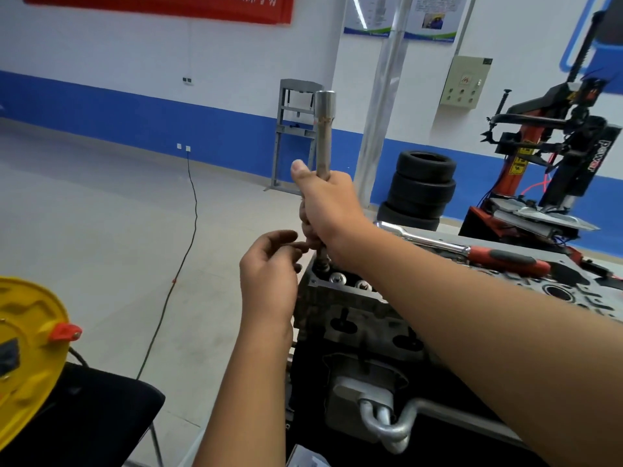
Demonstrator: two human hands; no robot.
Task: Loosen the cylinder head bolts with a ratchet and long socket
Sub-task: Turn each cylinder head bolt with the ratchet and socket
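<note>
Both hands work at the head's [340, 299] corner: right hand [328, 210] grips the upright socket [324, 129], left hand [269, 264] pinches near its base. Ratchet [472, 251] lies unattached on the engine, so loosening seems unfinished.

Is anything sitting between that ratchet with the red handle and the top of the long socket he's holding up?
Nothing visible blocks it. The ratchet lies on the cylinder head behind the right forearm. The long socket stands upright in the right hand, its top end bare. The left hand sits lower.
</note>
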